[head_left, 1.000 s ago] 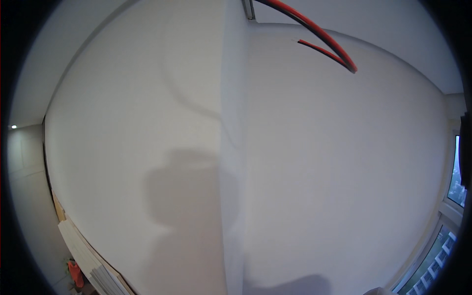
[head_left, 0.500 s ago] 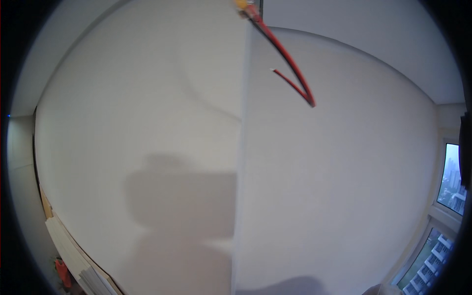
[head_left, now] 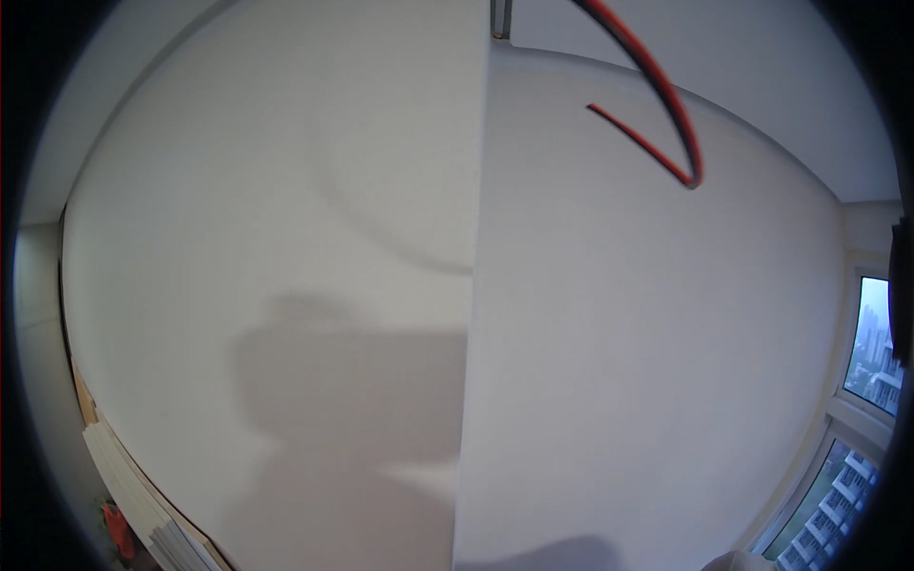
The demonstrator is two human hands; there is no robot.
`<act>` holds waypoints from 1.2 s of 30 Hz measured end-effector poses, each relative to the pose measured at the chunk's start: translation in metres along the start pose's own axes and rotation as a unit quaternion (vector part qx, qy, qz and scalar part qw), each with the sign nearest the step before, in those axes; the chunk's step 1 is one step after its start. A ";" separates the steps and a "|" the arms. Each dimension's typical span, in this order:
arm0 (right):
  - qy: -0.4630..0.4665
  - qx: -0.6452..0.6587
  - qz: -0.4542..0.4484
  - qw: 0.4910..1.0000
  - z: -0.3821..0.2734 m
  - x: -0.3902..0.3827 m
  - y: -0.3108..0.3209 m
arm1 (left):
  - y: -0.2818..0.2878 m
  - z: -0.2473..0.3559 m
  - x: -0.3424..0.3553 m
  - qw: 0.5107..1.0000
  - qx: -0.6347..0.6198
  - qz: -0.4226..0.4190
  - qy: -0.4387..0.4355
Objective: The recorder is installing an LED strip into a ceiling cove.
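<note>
Room: pale, plain wall fills most of the view, split by one vertical edge into two faces, left face (head_left: 267,190) and right face (head_left: 619,333). Ceiling (head_left: 781,95) shows at upper right. At the top of the edge, one narrow metal piece (head_left: 500,19), cut by the frame.

Cable: one red-and-black cable (head_left: 672,95), upper right, in front of the right face. Enters from the top edge, curves down, makes one sharp bend, runs back up and left to one visible end.

Hands: both out of view; cannot tell whether open, closed or gripping.

Shadows, left face: one broad, dark shadow (head_left: 352,390) low down; one thin curved shadow (head_left: 390,249) above it, reaching the vertical edge.

Right side: two window panes, upper pane (head_left: 871,328) with hazy tall buildings, lower pane (head_left: 824,504) with a building's repeated white ledges.

Lower left: stack of pale boards (head_left: 119,476), leaning, number not countable; beside it one orange-red object (head_left: 118,528), kind unclear.
</note>
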State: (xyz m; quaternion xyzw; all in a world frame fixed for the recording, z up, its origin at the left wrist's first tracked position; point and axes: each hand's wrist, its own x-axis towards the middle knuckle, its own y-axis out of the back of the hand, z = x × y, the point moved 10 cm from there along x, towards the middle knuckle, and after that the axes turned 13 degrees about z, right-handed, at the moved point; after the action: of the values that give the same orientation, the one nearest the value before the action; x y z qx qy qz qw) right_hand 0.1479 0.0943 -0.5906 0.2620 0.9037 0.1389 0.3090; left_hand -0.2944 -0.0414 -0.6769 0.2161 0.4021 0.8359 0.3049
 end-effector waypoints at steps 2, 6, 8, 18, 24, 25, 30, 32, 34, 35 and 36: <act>0.001 0.000 -0.001 1.000 -0.001 0.000 0.000 | 0.001 0.000 0.000 1.000 0.002 -0.001 0.000; 0.007 0.002 -0.005 1.000 -0.004 0.004 0.003 | 0.004 0.000 0.001 1.000 0.008 -0.002 0.000; 0.008 0.002 -0.008 1.000 -0.003 0.003 0.004 | 0.005 -0.001 -0.002 1.000 0.010 -0.002 0.002; 0.024 0.002 -0.024 0.999 -0.011 0.007 0.012 | 0.013 0.004 -0.006 1.000 0.022 -0.003 0.001; 0.030 -0.002 -0.031 0.999 -0.010 0.009 0.014 | 0.013 0.003 -0.010 1.000 0.029 -0.001 0.004; 0.031 -0.005 -0.033 0.999 -0.011 0.009 0.015 | 0.013 0.003 -0.011 1.000 0.029 -0.001 0.006; 0.034 -0.006 -0.039 0.999 -0.011 0.011 0.016 | 0.018 0.001 -0.011 0.999 0.036 0.002 0.009; 0.035 -0.007 -0.043 0.998 -0.010 0.011 0.015 | 0.019 -0.001 -0.014 0.999 0.039 0.001 0.012; 0.037 -0.010 -0.048 0.998 -0.010 0.012 0.014 | 0.020 -0.002 -0.016 0.999 0.042 -0.001 0.011; 0.039 -0.010 -0.050 0.998 -0.012 0.012 0.014 | 0.021 -0.002 -0.016 0.999 0.045 0.000 0.011; 0.040 -0.010 -0.052 0.998 -0.012 0.012 0.014 | 0.023 -0.002 -0.017 0.999 0.047 0.000 0.012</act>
State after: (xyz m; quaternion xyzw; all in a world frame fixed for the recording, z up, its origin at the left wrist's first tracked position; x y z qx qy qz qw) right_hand 0.1375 0.1114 -0.5817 0.2056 0.9263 0.1417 0.2820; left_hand -0.2914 -0.0652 -0.6621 0.2200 0.4446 0.8186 0.2894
